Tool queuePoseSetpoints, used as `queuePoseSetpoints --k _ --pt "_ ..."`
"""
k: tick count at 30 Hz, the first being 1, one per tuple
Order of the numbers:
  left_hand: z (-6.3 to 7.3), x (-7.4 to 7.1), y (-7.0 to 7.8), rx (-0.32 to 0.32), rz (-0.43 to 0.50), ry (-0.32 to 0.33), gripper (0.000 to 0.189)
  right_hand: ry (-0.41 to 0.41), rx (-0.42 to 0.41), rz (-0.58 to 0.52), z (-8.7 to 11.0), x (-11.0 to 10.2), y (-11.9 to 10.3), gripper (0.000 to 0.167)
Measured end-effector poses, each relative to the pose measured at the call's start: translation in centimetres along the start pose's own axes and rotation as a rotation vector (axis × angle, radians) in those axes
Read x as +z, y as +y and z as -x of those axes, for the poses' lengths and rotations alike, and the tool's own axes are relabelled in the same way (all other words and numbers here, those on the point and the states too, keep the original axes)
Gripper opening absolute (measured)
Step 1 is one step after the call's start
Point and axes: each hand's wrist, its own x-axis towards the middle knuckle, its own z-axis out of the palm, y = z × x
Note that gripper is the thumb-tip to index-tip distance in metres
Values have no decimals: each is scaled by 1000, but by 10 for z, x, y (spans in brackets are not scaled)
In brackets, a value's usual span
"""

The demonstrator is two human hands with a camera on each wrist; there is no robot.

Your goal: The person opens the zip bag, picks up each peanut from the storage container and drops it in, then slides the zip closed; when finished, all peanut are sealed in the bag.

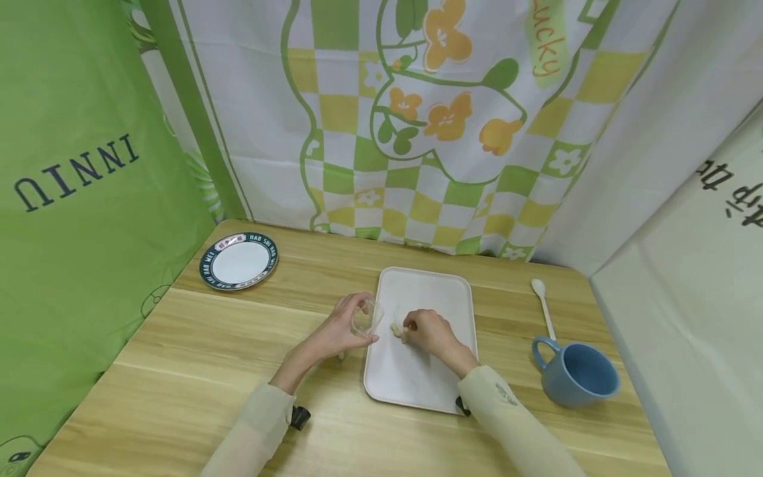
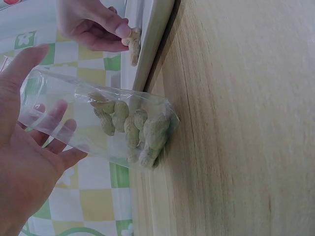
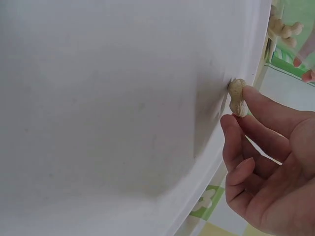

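My left hand (image 1: pixel 341 328) holds a clear plastic bag (image 2: pixel 78 105) around its open mouth, just left of the white tray (image 1: pixel 426 291). Several unshelled peanuts (image 2: pixel 130 128) lie gathered in the bottom of the bag, as the left wrist view shows. Over the middle of the tray, my right hand (image 1: pixel 430 331) pinches a peanut (image 3: pixel 237 97) between thumb and fingertips, close to the tray surface. Another peanut (image 1: pixel 396 330) lies on the tray directly left of those fingertips. The right wrist view cannot show clearly whether the pinched peanut touches the tray.
A plate with a dark patterned rim (image 1: pixel 208 268) sits at the table's back left. To the right of the tray stand a blue mug (image 1: pixel 566 377) and, behind it, a white spoon (image 1: pixel 544 301). Curtains (image 1: pixel 411 192) hang along the table's back and sides.
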Motion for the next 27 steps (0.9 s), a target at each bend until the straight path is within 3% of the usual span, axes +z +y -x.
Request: queuePoseSetpoints --k 15,27 --pt "-1 -3 3 -6 3 -10 78 22 9 -72 2 -2 0 10" --pt "-1 1 3 -48 26 -32 80 137 -18 -149 2 -19 6 6"
